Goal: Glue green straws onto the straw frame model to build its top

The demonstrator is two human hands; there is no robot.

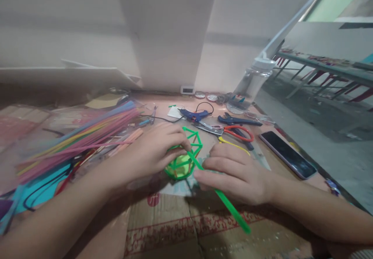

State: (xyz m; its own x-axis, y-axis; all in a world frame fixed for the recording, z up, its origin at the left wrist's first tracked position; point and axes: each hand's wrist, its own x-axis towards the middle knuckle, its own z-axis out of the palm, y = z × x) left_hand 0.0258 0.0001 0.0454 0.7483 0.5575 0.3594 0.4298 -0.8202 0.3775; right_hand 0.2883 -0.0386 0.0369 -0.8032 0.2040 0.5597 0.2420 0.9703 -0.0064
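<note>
At the middle of the bench, over the near cardboard with its red printed band, I have both hands at a small green frame, a latticed ring around a yellow-green base. My left grip is closed on the frame's left upper side, fingertips meeting near a green strip that crosses its near right edge. My right grip is closed around that strip; its upper end reaches the left fingertips, and its loose tail slants down to the right above the cardboard. I cannot tell whether the strip is joined to the frame. Just beyond the frame lie a blue glue gun, orange-handled scissors and, farther right, blue-handled cutters. A phone lies face up along the right edge, and a clear bottle stands at the far right corner. Over on my left, a bundle of coloured strips is spread out, blurred. White panels stand upright behind everything.
</note>
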